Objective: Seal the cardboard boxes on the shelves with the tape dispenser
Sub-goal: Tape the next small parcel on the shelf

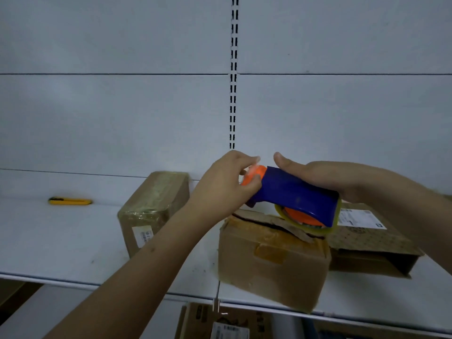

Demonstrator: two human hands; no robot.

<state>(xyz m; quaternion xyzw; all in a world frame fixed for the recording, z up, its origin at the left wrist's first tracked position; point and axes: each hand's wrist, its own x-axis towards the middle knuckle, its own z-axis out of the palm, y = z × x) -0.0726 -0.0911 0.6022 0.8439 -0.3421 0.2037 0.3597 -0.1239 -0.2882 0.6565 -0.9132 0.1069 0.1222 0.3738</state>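
Yellow utility knife (pixel 70 201) lying flat at far left of the white shelf (pixel 61 241); slotted upright (pixel 233 69) running vertically up the white back panel (pixel 110 106).

head view, close, facing shelf (pixel 73 241)

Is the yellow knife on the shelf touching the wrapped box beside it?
Apart. The head view shows bare white shelf between the yellow knife and the wrapped box.

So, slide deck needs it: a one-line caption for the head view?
Both hands hold a blue-and-orange tape dispenser over an unsealed cardboard box on a white shelf.
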